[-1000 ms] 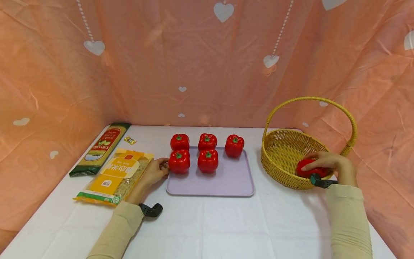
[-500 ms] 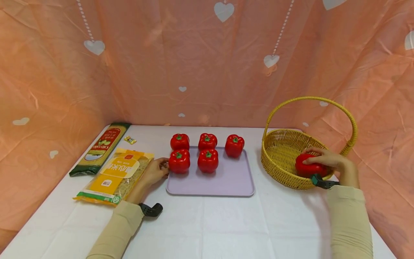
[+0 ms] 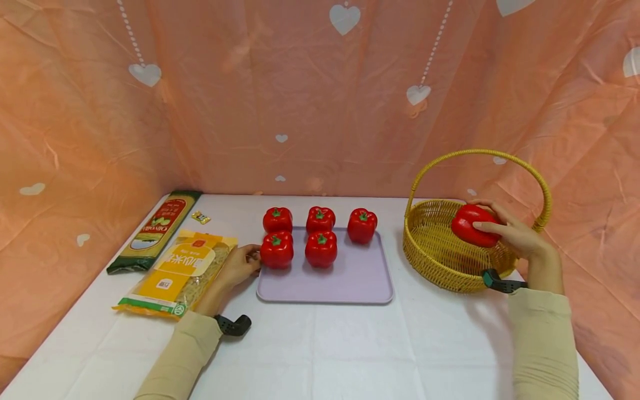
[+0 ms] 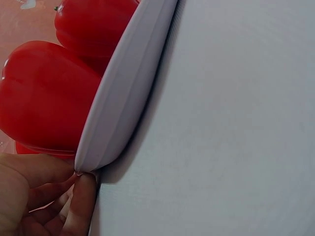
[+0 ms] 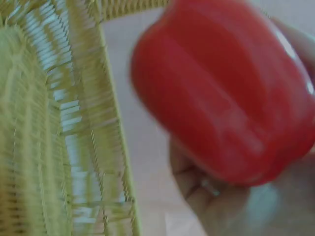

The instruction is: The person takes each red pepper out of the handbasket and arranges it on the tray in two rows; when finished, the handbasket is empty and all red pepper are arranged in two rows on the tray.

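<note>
My right hand (image 3: pixel 517 233) grips a red bell pepper (image 3: pixel 474 225) above the yellow wicker basket (image 3: pixel 422 261). In the right wrist view this bell pepper (image 5: pixel 216 88) lies tilted in the fingers, beside the basket's woven wall (image 5: pixel 93 147). At the left side of a pale purple tray (image 3: pixel 345 286), my left hand (image 3: pixel 240 266) pinches the rim; the left wrist view shows thumb and finger on the tray's edge (image 4: pixel 115 103). Several red bell peppers with green stems stand at the tray, one (image 3: pixel 277 250) close to the left fingertips.
Left of the tray lie a yellow noodle packet (image 3: pixel 182 266), a dark green packet (image 3: pixel 160 228) and a small yellow wrapped piece (image 3: pixel 201 216). The basket's tall handle (image 3: pixel 480 151) arches over it. A peach curtain (image 3: pixel 320 100) hangs behind the white table (image 3: pixel 320 350).
My right hand has lifted the bell pepper up from low inside the basket to above it. The left hand and the tray have stayed in place.
</note>
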Demonstrator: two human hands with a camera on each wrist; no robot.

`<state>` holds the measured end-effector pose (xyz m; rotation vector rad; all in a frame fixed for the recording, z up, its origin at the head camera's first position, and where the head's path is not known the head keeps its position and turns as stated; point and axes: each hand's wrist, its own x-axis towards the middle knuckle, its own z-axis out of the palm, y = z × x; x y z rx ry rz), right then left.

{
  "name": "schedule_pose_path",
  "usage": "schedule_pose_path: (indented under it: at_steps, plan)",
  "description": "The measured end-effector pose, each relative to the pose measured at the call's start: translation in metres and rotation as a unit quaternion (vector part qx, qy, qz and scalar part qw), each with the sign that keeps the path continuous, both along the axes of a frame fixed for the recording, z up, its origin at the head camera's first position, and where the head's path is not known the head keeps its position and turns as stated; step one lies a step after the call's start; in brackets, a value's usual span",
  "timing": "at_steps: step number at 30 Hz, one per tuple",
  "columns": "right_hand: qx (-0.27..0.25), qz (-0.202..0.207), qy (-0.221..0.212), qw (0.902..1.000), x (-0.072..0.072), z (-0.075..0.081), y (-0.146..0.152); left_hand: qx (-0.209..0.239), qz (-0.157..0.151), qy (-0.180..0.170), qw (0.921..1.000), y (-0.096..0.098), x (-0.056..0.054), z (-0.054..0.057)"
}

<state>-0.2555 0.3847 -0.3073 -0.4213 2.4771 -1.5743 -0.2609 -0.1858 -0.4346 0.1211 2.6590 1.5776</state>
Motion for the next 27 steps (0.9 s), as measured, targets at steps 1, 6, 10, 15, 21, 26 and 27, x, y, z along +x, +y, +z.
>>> schedule_pose_path:
  at_steps: [1,6,10,15,21,26,27]
  plan:
    - [-0.032,0.011,0.011,0.9993,0.0,0.001,-0.003,-0.001,0.002,-0.002,1.0,0.0,0.0,0.0]
    - [-0.219,0.098,0.067,0.9684,-0.003,0.008,-0.021,-0.005,0.008,-0.009,0.9999,0.001,0.0,0.0]
    - [-0.32,0.132,0.128,0.9295,-0.004,0.012,-0.04,-0.004,0.008,-0.011,0.9999,0.001,0.0,0.001]
    - [-0.426,0.17,0.162,0.8735,-0.003,0.015,-0.064,-0.004,0.003,-0.005,1.0,0.0,0.001,0.0]
    - [-0.474,0.182,0.19,0.8406,-0.001,0.014,-0.086,-0.004,0.003,0.001,1.0,0.0,0.0,-0.001]
    - [-0.397,0.149,0.218,0.8791,0.001,0.005,-0.099,-0.009,0.004,0.001,1.0,0.0,0.0,-0.001]
    - [-0.372,0.128,0.222,0.892,0.002,0.003,-0.102,-0.01,0.005,0.0,0.9999,0.0,0.0,0.0]
